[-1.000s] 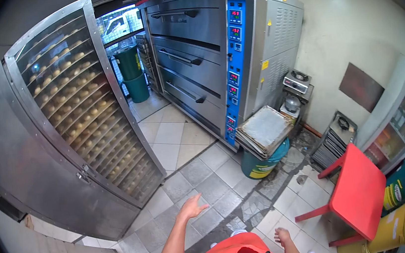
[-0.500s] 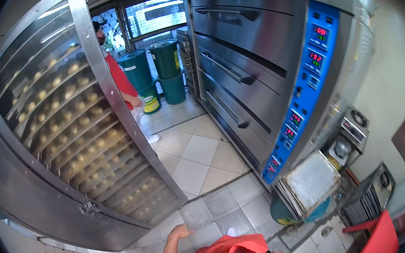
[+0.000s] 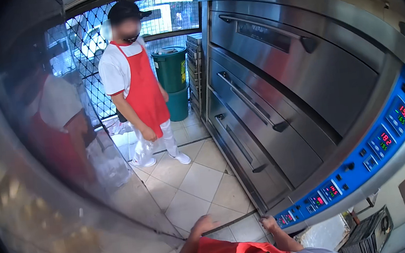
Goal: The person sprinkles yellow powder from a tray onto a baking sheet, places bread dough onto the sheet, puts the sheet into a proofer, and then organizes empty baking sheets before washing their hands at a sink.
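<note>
My left hand [image 3: 204, 224] is low in front of me, somewhat blurred, its fingers stretched to the right with nothing seen in them. It is nearest the steel rack cabinet [image 3: 138, 223] on the left. My right hand [image 3: 269, 223] is raised beside the lower end of the oven's blue control panel [image 3: 338, 181]. Its fingers look curled; what they hold, if anything, is hidden, and I cannot tell whether they touch the oven. The big stainless steel deck oven [image 3: 286, 72] has several stacked doors with bar handles and lit red and green displays.
A co-worker in a red apron [image 3: 145, 85] and black cap stands ahead on the tiled floor [image 3: 201, 179], between cabinet and oven. Green lidded bins [image 3: 171, 72] and a stack of trays [image 3: 195, 72] are behind. Flat baking trays [image 3: 325, 235] lie at lower right.
I have moved forward, closer to the cabinet and oven. My right hand has come into view. The co-worker, mostly hidden behind the cabinet before, now shows in full.
</note>
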Demonstrator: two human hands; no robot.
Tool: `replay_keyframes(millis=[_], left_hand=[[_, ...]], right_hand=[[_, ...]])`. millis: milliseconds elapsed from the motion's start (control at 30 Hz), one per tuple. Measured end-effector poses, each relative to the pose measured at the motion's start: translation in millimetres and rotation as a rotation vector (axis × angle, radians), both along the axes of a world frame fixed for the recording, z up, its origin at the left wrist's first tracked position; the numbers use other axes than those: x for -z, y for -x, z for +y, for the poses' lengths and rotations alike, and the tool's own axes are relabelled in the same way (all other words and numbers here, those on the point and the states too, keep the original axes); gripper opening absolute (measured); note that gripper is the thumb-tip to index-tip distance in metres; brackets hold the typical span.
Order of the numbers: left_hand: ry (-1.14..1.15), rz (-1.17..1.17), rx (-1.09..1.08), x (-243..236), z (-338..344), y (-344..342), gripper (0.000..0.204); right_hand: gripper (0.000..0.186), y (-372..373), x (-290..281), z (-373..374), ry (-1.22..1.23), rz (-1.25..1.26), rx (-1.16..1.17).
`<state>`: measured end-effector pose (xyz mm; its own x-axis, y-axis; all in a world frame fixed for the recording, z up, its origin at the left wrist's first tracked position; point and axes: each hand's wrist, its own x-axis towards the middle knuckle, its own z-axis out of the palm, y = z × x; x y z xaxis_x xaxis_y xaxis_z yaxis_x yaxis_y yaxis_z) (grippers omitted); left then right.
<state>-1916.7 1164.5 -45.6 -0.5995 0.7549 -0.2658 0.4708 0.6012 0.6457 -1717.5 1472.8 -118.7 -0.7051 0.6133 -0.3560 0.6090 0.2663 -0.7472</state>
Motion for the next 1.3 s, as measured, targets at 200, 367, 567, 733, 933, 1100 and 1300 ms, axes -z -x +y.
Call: replay_keyframes(millis=[200, 367, 567, 733, 933, 1100, 1300], left_hand=[[0.020, 0.125, 0.033, -30, 45, 191, 0.069], [0.091, -0.177, -0.499, 49, -32, 333, 0.062], [-0.072, -0.972, -1.064, 119, -88, 394, 0.046], [-0.003, -0.673, -1.207, 157, -146, 437, 0.022], [-0.055, -0.872, -1.623, 129, -171, 501, 0.029], [-0.276, -1.035, -1.851, 146, -210, 566, 0.036], [-0.233, -0.887, -1.193, 108, -152, 664, 0.053]], right_hand=[[0.058, 223, 8, -61, -0.209, 0.220, -0.323], [0.055, 348, -41, -84, -0.102, -0.164, -0.694], [0.053, 442, -52, -68, -0.148, -0.238, -0.834], [0.041, 508, -56, -65, -0.309, -0.392, -0.843], [0.026, 533, 28, -22, -0.408, -0.327, -0.989], [0.052, 602, -40, -122, -0.183, -0.358, -0.531], [0.048, 663, -49, -169, -0.151, -0.312, -0.825]])
